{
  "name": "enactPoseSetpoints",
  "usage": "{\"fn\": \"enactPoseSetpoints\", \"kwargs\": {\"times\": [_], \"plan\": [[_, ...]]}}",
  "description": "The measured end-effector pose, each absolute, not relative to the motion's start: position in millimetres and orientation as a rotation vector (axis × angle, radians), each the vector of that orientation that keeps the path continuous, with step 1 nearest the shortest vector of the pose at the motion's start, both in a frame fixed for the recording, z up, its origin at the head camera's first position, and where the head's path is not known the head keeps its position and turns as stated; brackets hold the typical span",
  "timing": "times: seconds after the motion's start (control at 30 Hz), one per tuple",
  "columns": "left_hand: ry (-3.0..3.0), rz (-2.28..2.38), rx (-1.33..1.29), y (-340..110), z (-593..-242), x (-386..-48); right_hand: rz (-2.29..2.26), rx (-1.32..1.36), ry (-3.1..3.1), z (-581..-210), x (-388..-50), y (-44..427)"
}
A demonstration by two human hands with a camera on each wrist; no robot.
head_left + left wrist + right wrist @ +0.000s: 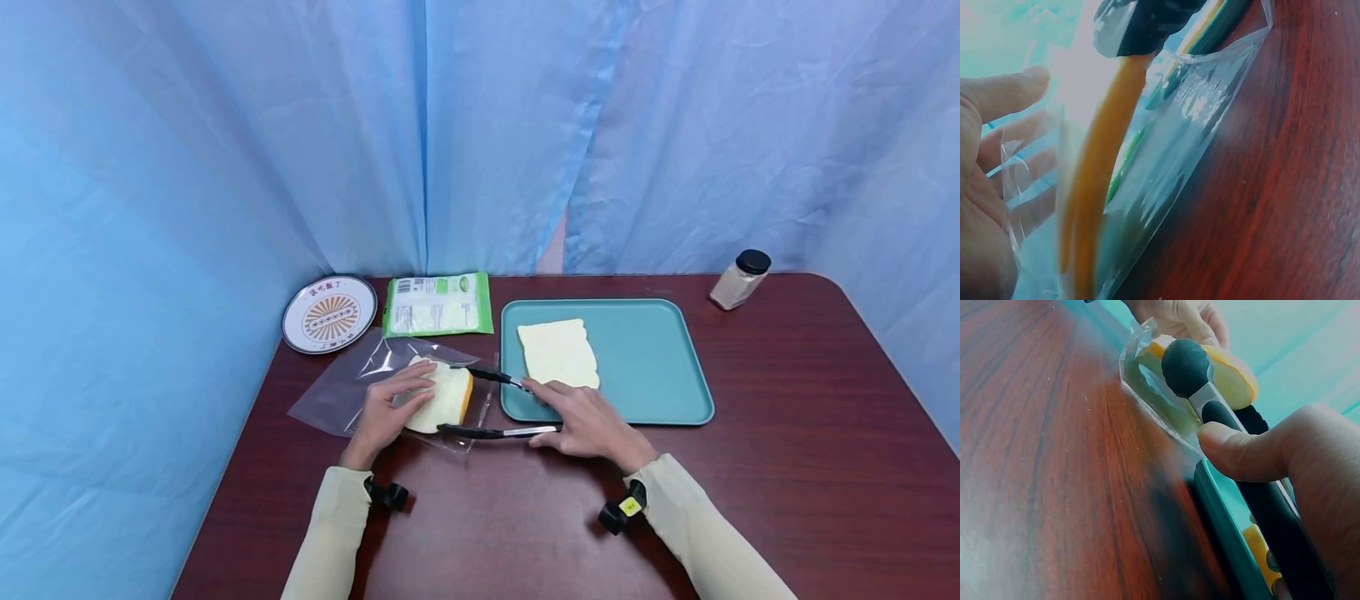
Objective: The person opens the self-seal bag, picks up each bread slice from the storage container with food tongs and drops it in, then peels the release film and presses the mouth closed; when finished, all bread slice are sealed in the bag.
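Sliced white bread with a golden crust (450, 402) lies at the mouth of a clear plastic bag (333, 392), left of the tray. My left hand (388, 410) rests on the bread and film with its fingers fairly straight; in the left wrist view, some fingers show through the film. My right hand (588, 423) grips a pair of tongs (480, 432) with dark arms and black tips. Spread apart, the tips reach to either side of the bread. Another bread slice (558, 353) lies flat on the teal tray (652, 358), partly behind my right hand.
A white patterned plate (330, 314) stands at the back left. Beside it lies a green-and-white packet (438, 305). A black-lidded jar (739, 281) stands at the back right of the dark red table (795, 467). Blue curtains (495, 133) hang behind.
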State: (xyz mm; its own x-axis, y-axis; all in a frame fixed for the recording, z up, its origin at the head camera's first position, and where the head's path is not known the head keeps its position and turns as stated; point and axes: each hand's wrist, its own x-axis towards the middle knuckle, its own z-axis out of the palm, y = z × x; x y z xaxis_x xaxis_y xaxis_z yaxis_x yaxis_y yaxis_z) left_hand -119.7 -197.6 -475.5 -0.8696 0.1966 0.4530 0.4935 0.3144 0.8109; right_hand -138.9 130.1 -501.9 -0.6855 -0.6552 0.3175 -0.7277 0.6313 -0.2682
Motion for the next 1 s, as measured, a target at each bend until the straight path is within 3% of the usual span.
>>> {"fn": "enactPoseSetpoints", "kwargs": {"times": [1.0], "plan": [[-2.279,-1.561,-0.624,-198.0,-477.2,-118.0,0.424,1.127,-2.722,-494.4,-133.2,126.1]]}}
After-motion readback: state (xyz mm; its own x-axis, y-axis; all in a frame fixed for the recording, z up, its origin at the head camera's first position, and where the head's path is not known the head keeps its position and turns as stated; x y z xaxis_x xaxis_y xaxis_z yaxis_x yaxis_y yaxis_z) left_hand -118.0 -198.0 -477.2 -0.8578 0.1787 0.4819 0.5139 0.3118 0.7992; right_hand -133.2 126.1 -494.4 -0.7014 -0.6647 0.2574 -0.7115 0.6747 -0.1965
